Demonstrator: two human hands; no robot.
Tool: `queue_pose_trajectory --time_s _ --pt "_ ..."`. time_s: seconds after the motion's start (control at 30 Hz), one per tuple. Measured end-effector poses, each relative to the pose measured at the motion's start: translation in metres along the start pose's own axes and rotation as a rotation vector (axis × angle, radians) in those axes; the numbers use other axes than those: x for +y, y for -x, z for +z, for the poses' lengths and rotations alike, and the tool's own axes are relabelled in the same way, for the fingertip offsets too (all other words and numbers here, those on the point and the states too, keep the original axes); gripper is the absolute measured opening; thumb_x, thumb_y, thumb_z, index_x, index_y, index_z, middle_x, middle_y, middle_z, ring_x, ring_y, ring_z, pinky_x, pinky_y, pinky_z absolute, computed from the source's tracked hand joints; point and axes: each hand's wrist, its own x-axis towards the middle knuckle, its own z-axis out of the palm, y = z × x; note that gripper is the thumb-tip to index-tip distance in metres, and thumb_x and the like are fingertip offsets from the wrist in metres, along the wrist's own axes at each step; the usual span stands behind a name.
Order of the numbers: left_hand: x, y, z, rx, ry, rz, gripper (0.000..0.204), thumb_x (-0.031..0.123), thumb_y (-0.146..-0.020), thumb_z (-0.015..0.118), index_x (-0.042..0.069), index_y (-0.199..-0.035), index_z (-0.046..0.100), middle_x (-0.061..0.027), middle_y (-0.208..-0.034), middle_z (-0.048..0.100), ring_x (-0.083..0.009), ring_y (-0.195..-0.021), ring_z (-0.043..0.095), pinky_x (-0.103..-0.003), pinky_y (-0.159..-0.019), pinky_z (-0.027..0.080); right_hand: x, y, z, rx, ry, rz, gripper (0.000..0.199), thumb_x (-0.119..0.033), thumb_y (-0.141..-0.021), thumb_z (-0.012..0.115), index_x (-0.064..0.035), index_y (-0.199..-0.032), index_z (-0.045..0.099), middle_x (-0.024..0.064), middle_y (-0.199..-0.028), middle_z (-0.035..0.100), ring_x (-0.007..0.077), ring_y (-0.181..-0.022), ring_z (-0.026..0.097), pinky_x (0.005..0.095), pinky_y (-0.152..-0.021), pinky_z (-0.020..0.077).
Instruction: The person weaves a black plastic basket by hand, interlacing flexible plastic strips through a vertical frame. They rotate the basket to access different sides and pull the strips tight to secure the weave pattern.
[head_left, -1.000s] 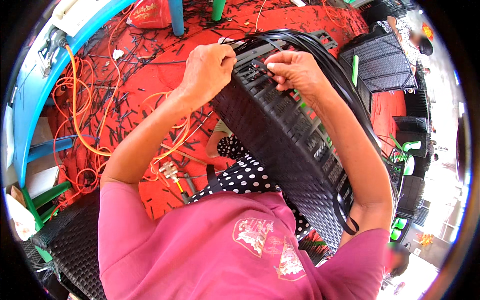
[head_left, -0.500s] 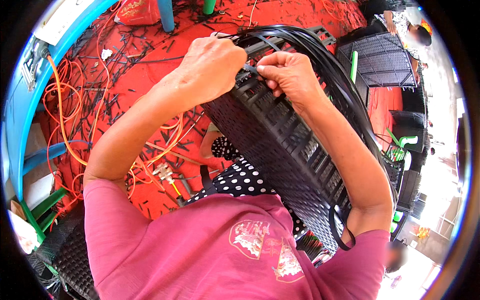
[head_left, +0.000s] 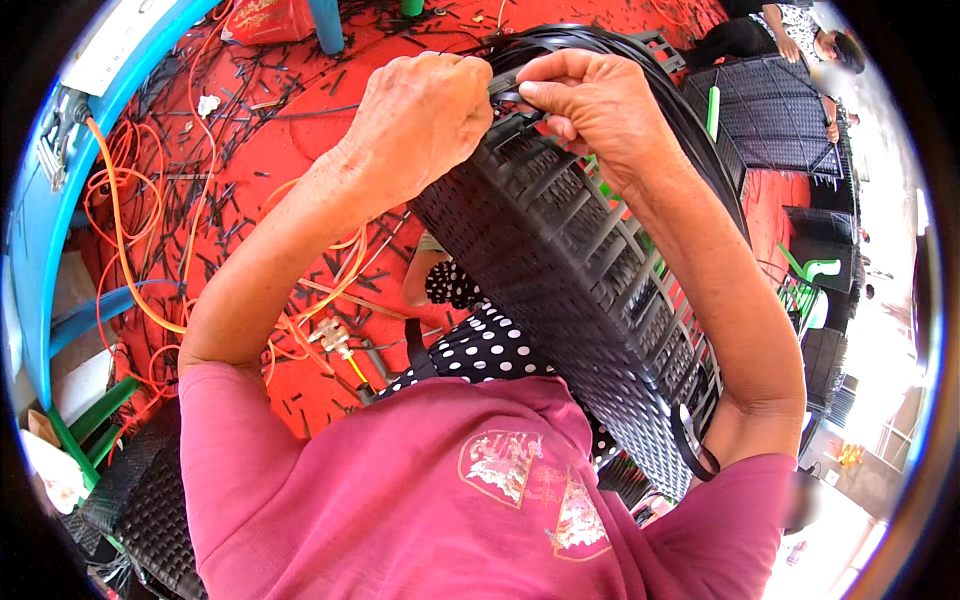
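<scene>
Both of my hands meet at the top edge of the black woven plastic-rattan panel (head_left: pixel 580 270), which leans tilted across my lap above the red floor (head_left: pixel 300 150) littered with black offcuts. My left hand (head_left: pixel 420 120) is curled shut over the rim to steady it, while the fingers (head_left: pixel 545 95) of my right hand (head_left: pixel 600 110) pinch a flat black weaving strip (head_left: pixel 508 88) just beside the left knuckles. To do this well, I judge I should keep the strip flat and taut, untwisted, and hold the rim firm.
</scene>
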Motion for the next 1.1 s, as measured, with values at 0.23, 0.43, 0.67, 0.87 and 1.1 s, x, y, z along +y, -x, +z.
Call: queue_pose_trajectory --time_s 0.23,0.43,0.67,0.87,1.1 --pt "0.003 0.003 0.0 -0.013 -0.007 -0.018 0.008 0.006 -0.078 0.057 0.001 -0.073 0.054 -0.0168 -0.067 0.056 -0.0353 -0.063 0.058 -0.041 -0.058 0.046 0.011 0.006 0.004 0.038 -0.041 -0.015 0.006 -0.003 -0.084 0.065 0.0014 -0.087 0.066 0.0022 -0.066 0.059 0.006 -0.049 0.051 0.02 -0.04 0.0382" --pt "-0.013 -0.005 -0.012 -0.092 0.614 -0.565 0.027 0.026 -0.098 0.053 0.002 -0.099 0.066 0.0031 -0.069 0.059 -0.0043 -0.061 0.053 -0.023 -0.053 0.042 0.015 -0.008 0.014 0.028 -0.046 -0.016 0.006 -0.003 -0.082 0.066 -0.001 -0.088 0.065 0.0013 -0.066 0.06 0.0061 -0.05 0.052 0.0195 -0.041 0.0384" --pt "-0.049 0.003 0.004 -0.408 1.134 -0.589 0.023 0.027 -0.093 0.06 0.006 -0.099 0.067 0.0066 -0.067 0.059 -0.0004 -0.051 0.051 -0.016 -0.043 0.036 0.015 -0.007 0.012 -0.008 -0.026 0.014 0.012 -0.004 -0.081 0.068 -0.002 -0.093 0.064 0.0025 -0.07 0.063 0.0048 -0.05 0.053 0.0183 -0.042 0.0373" --pt "-0.057 -0.001 0.003 -0.517 1.172 -0.567 0.019 0.026 -0.091 0.062 0.008 -0.087 0.064 0.0068 -0.066 0.059 -0.0007 -0.048 0.051 -0.016 -0.042 0.04 0.016 -0.008 0.008 -0.017 -0.033 0.011 0.013 -0.005 -0.082 0.067 -0.0007 -0.094 0.064 0.0047 -0.073 0.065 0.0055 -0.05 0.053 0.0187 -0.042 0.0378" --pt "-0.088 0.019 -0.006 -0.347 1.414 -0.606 0.016 0.022 -0.095 0.056 0.007 -0.091 0.058 -0.0042 -0.084 0.067 -0.0138 -0.075 0.067 -0.024 -0.054 0.052 0.011 0.039 0.013 0.126 0.534 -0.422 0.034 -0.012 -0.083 0.064 0.005 -0.112 0.058 0.0121 -0.082 0.065 0.0183 -0.069 0.063 0.0326 -0.066 0.0525"
